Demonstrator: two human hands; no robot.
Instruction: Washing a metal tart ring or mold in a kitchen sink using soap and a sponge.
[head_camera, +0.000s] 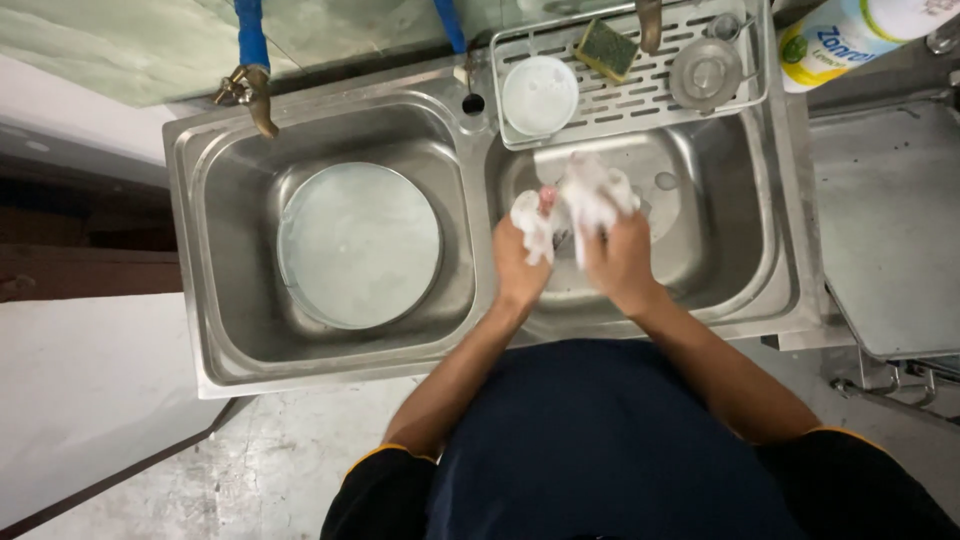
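Both hands worked low over the right-hand basin of the double stainless steel sink. Left hand was closed around a small lather-covered object with a pink tip, which stuck up just past its fingers, on the far side from the wrist. Right hand gripped a foamy white wad, cloth or sponge (too much lather to tell which), likewise just beyond its knuckles. The two soapy things touched or nearly touched between the hands; wad lay to the right of the pink-tipped piece, and each hand was equally near its own load. The piece's long axis could not be made out under the foam. Well to the left of the left hand, a round pale metal plate lay flat in the other basin.
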